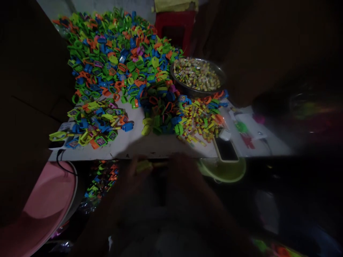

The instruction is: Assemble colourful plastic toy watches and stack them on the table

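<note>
The left fingers grip a yellow toy off the edge of the bench, where a loosened hold could drop it; whether the right fingers grip cannot be told.

MY HANDS: left hand and right hand, bare, centre of frame, blurred by shadow | MY FOREARMS: seemingly bare, dim outlines | MY CLOTHING: dark greyish garment, bottom centre, details lost in gloom
</note>
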`<state>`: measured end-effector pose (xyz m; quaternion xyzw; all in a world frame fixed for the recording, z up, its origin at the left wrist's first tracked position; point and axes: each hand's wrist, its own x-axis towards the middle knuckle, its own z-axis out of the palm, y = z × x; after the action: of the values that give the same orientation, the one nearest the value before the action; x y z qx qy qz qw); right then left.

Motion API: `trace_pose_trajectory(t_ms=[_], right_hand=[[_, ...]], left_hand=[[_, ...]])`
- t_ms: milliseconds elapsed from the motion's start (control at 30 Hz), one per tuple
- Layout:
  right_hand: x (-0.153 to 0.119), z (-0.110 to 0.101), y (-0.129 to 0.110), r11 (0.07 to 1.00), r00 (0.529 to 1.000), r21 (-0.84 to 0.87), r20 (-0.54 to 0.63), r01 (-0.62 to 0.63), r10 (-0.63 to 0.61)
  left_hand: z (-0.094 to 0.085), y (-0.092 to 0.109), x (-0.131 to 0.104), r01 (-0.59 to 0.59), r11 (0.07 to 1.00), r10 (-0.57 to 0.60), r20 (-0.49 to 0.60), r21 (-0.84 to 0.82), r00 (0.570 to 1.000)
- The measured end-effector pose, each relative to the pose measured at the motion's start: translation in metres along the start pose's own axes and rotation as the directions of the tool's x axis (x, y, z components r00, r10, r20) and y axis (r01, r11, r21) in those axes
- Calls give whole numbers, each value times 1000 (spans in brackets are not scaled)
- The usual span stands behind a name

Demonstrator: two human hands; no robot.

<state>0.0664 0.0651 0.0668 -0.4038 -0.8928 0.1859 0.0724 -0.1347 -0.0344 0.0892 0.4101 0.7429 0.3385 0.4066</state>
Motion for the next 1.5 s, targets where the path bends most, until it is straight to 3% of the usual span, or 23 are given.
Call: trace_pose_trajectory(t_ms=[67, 100, 167, 233, 267, 300, 367, 433, 500, 600, 733, 867, 967, 1067, 1267, 1400, 1500], right_hand=[[15, 0, 31, 985, 977, -77, -156, -155, 142], [21, 1, 47, 966, 961, -123, -189, -225, 200], [30, 5, 74, 943, 952, -193, -198, -273, 235], [34, 14, 91, 938, 959, -224, -163, -263, 231], [35, 19, 97, 940, 962, -224, -154, -257, 226], [36, 24, 101, 943, 961, -211, -162, -256, 225], [36, 34, 104, 953, 948, -145, -216, -267, 233], [35, 42, 104, 963, 924, -8, -284, -270, 257], [32, 46, 101, 957, 902, 124, -321, -264, 290], [25, 47, 87, 934, 878, 272, -353, -233, 322], [10, 40, 53, 832, 918, 548, -282, -85, 279], [-7, 25, 12, 682, 918, 731, -245, -38, 313], [-16, 12, -8, 630, 934, 776, -243, 26, 261], [-18, 4, -14, 624, 969, 778, -206, 77, 137], [-23, 1, -17, 648, 974, 749, -222, 137, 50], [-28, 0, -23, 676, 966, 726, -244, 127, 81], [-28, 1, -23, 680, 969, 725, -231, 112, 87]], left_hand=[[-31, -1, 19, -78, 991, 103, -241, 112, 965], [-49, -1, 31, -118, 973, 183, -349, 198, 919], [-83, -3, 56, -118, 923, 322, -563, 367, 762], [-104, -5, 78, -89, 848, 452, -626, 522, 636], [-106, -5, 87, -75, 811, 502, -624, 580, 599], [-103, -5, 94, -73, 776, 541, -601, 627, 588], [-81, -4, 105, -121, 733, 575, -514, 670, 636], [-48, -2, 115, -200, 744, 538, -394, 638, 745], [-17, 0, 125, -188, 805, 435, -344, 563, 832], [10, 1, 139, -138, 865, 341, -362, 483, 868], [15, 1, 129, -239, 890, 361, -277, 389, 891], [22, 2, 72, -350, 910, 389, -166, 224, 906], [30, 9, 23, -283, 956, 280, -53, -77, 959], [34, 17, -5, -193, 949, 208, 33, -251, 978], [33, 23, -9, -186, 934, 220, 81, -306, 972], [32, 26, -11, -134, 943, 169, 89, -305, 982], [32, 27, -15, -182, 955, 201, 60, -233, 978]])
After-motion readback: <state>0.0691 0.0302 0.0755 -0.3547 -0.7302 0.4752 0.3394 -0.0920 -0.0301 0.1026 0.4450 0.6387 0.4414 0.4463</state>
